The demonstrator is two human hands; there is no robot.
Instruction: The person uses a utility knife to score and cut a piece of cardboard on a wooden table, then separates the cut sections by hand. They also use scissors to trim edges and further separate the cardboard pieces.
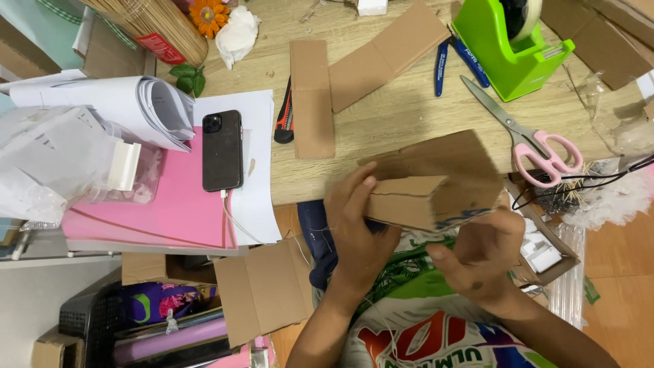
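A folded brown cardboard piece (436, 178), bent into a box-like shape, is held over the front edge of the wooden table (402, 116). My left hand (354, 228) grips its left end, fingers laid over the top fold. My right hand (484, 255) holds the right end from below, thumb pointing left. Both hands are closed on the cardboard.
On the table lie pink-handled scissors (528, 140), a green tape dispenser (511, 44), blue pliers (453, 58), flat cardboard strips (312, 99), a utility knife (285, 119), a black phone (222, 150) on white and pink paper, and rolled paper (122, 105). Boxes and clutter sit below the table's left.
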